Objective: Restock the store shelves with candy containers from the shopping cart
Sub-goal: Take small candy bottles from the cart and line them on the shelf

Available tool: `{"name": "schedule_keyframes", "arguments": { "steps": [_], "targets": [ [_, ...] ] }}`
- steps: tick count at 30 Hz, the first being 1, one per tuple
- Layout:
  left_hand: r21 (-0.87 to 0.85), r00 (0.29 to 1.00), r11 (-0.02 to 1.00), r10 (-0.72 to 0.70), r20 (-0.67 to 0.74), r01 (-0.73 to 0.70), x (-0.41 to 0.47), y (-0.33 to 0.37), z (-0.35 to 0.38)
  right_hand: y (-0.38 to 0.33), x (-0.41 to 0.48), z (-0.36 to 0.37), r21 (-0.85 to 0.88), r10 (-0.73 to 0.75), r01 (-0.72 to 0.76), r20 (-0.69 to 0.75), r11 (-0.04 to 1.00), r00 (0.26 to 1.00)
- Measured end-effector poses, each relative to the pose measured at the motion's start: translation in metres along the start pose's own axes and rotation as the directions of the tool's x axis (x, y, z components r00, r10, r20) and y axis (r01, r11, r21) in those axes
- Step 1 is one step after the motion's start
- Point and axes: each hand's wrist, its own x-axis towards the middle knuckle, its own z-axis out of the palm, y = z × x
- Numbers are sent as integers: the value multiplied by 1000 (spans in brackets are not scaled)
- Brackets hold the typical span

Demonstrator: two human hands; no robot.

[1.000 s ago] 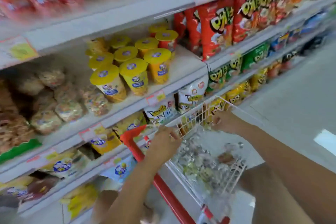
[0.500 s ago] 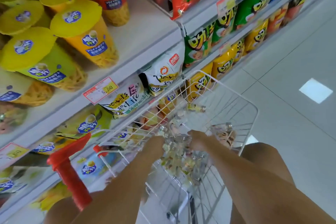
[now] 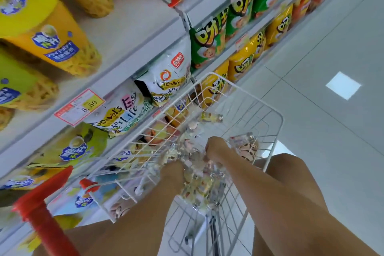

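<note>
Several clear candy containers [image 3: 197,185] with silver lids lie heaped in the white wire shopping cart [image 3: 279,118]. My left hand [image 3: 173,170] reaches down into the heap, and its fingers are hidden among the containers. Further in, my right hand [image 3: 216,149] has its fingers curled down round a container in the pile. One more jar [image 3: 247,147] lies just right of that hand. A small bottle [image 3: 212,117] rests near the cart's far end.
Store shelves [image 3: 141,27] rise on the left, carrying yellow-lidded snack cups [image 3: 41,33], with chip bags [image 3: 166,81] on the shelf below. A price tag [image 3: 80,106] hangs on the shelf edge. The cart's red handle [image 3: 47,214] is at lower left. Pale tiled floor [image 3: 332,151] lies to the right.
My view dropped from the shelves down into the cart. Both hands moved from the cart's rim deeper into the heap of containers, and the cart now appears closer.
</note>
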Motion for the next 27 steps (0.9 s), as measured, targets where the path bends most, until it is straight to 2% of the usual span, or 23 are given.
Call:
{"name": "schedule_keyframes", "arguments": {
  "steps": [4,9,12,14,17,19,21,23,25,27],
  "targets": [
    [-199,999,980,-32,-3,31,-17,-5,-30,5,-26,-24,101,34,-28,-49,994,998],
    [-530,995,847,-4,-99,-49,-66,-15,-92,-7,-88,-70,312,-101,151,-171,938,980],
    [-796,972,572,12,-234,-199,-118,-32,-127,-30,-140,-99,260,-198,290,-328,921,924],
    [-824,937,470,16,-349,-315,-160,-47,-142,-50,-182,-112,147,-272,375,-460,915,845],
    [-819,867,347,-33,-497,-456,-215,-74,-156,-85,-251,-124,-9,-398,486,-588,874,704],
    [-786,809,310,-81,-582,-535,-254,-95,-161,-111,-295,-125,-60,-481,578,-626,814,614],
    [-711,720,348,-130,-682,-611,-294,-117,-164,-139,-333,-120,-80,-553,667,-637,741,537],
    [-624,595,430,-219,-773,-652,-332,-145,-164,-167,-367,-111,-55,-621,757,-612,652,490],
    [-585,496,481,-313,-810,-653,-366,-176,-160,-197,-398,-100,-7,-690,822,-547,569,474],
    [-581,399,468,-434,-808,-666,-399,-211,-156,-230,-422,-89,25,-766,870,-464,492,446]
  ]
}}
